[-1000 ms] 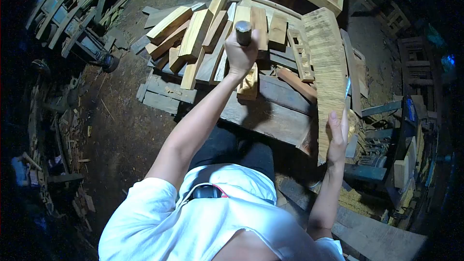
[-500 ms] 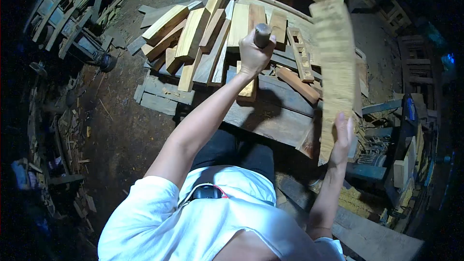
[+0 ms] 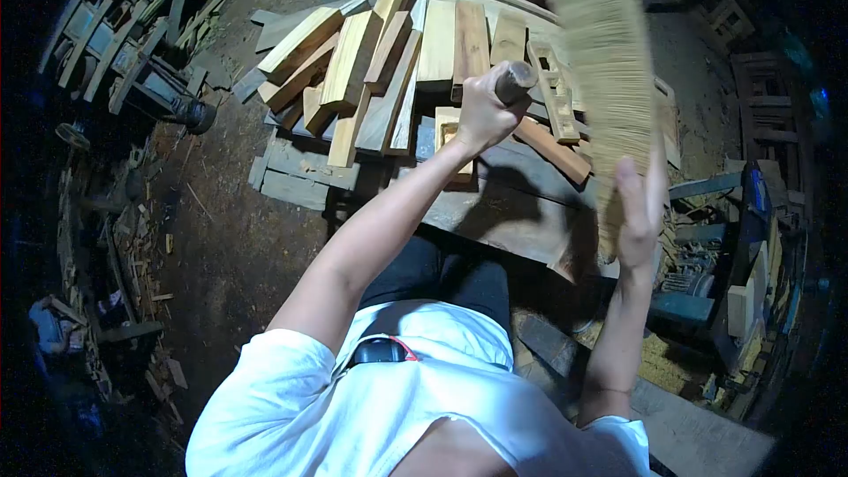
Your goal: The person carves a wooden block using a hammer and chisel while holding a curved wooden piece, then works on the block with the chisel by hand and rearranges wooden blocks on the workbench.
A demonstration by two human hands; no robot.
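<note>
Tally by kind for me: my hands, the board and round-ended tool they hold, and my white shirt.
Hands: 2, left hand and right hand
Held board: 1
Round-ended tool: 1
White shirt: 1
Total: 5

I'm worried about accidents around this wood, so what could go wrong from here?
The right hand grips the long board near its nearer end, so it could tip or swing into the piled blocks. Those blocks overlap unevenly and might slide if bumped. The cylindrical object in the left hand might slip and drop onto the worktop.
</note>
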